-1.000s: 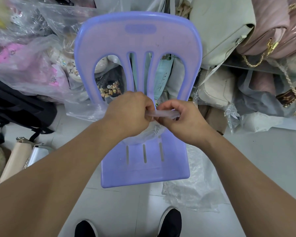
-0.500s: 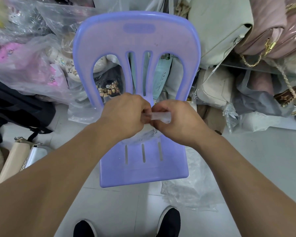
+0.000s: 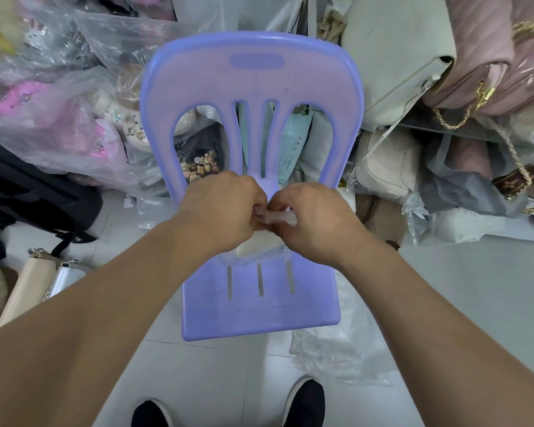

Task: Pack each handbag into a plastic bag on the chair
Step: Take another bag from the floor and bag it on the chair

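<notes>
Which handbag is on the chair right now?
The white handbag in the clear plastic bag on the seat of the purple plastic chair; the others all lie off it, piled around.

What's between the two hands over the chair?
Head view: a twisted strip of clear plastic bag, pinched by the left hand and right hand.

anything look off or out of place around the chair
Nothing damaged or spilled. The one untidy bit: crumpled clear plastic lies loose on the floor beside the chair, close to the right shoe, where it could be stepped on.
</notes>
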`<control>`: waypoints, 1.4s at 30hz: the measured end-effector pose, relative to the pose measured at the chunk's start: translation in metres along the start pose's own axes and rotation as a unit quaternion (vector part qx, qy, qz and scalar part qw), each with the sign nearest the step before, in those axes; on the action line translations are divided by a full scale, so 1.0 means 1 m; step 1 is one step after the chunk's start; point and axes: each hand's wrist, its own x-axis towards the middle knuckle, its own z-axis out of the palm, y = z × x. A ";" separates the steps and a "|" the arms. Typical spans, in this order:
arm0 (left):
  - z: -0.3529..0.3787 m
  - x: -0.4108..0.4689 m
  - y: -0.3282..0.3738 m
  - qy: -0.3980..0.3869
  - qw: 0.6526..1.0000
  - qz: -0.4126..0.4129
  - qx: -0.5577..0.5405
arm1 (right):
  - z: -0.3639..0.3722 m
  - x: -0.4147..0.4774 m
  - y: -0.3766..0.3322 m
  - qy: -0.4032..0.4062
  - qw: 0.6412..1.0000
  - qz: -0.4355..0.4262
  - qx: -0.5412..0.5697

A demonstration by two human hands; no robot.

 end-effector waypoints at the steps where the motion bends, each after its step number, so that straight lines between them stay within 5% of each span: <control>1: 0.000 0.000 -0.002 -0.003 1.000 0.000 -0.006 | 0.001 0.001 -0.001 -0.004 1.000 0.000 -0.006; 11: -0.007 -0.001 -0.014 0.020 0.999 -0.037 -0.010 | 0.003 0.010 -0.002 0.024 0.996 0.015 0.087; 32: -0.030 -0.023 -0.033 0.004 0.995 -0.081 0.051 | 0.016 0.016 -0.010 0.025 0.995 0.037 0.085; 37: -0.035 -0.024 -0.060 -0.024 0.986 -0.075 -0.146 | 0.010 0.012 0.002 0.025 0.988 0.081 0.132; 42: -0.026 -0.022 -0.059 -0.009 0.940 -0.101 -0.326 | 0.009 0.010 -0.010 0.024 0.988 0.053 0.146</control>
